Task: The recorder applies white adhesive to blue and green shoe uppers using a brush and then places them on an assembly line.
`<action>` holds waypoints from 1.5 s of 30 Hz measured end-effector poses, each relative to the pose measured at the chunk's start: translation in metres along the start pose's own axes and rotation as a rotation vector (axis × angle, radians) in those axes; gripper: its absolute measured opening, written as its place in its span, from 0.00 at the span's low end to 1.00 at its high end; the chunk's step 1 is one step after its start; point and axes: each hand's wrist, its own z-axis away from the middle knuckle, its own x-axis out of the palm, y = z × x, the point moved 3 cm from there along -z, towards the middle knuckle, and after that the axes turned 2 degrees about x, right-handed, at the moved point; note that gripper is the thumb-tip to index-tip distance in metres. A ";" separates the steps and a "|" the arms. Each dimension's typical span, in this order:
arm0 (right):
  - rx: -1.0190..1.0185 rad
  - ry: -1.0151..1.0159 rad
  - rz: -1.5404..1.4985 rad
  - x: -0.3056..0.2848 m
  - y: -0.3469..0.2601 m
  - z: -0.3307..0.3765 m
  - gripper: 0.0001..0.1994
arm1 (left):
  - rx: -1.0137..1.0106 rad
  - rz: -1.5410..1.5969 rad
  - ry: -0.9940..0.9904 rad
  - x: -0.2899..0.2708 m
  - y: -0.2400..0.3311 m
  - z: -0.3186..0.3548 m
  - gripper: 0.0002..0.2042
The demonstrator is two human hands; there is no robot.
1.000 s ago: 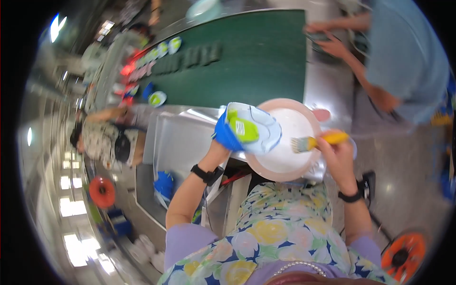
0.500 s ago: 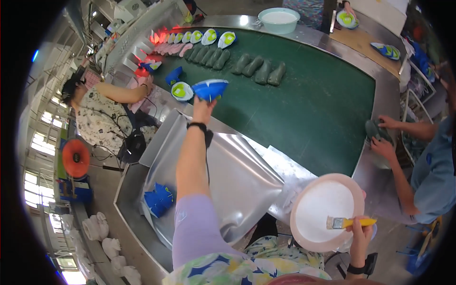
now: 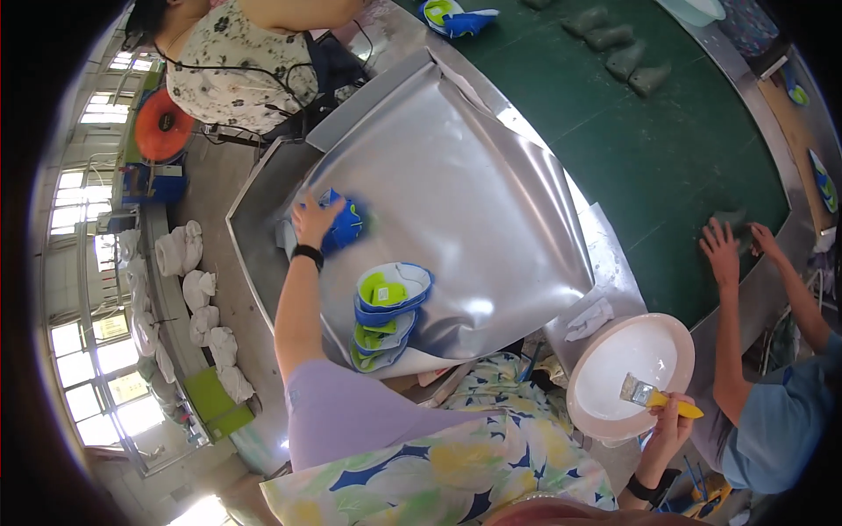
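Observation:
My left hand reaches to the left side of a shiny metal tray, its fingers over a blue shoe upper. Whether more uppers lie beneath it is hard to tell. Nearer to me, a stack of blue, white and lime-green shoe uppers rests on the tray. In my right hand is a flat paintbrush with a yellow handle. Its bristles are over a pinkish basin that holds a white liquid.
Beyond the tray runs a green conveyor belt carrying grey-green shoe lasts and an upper. One co-worker's hands touch a last at the right. Another co-worker sits at the far left. A crumpled white cloth lies beside the basin.
My left hand has come back from over the belt to the tray's left side. The view has shifted, showing the stacked uppers near me. My right hand still grips the paintbrush over the basin.

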 end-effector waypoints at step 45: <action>-0.378 0.151 0.402 -0.095 0.065 0.024 0.06 | 0.427 0.975 -1.505 0.003 0.310 0.329 0.19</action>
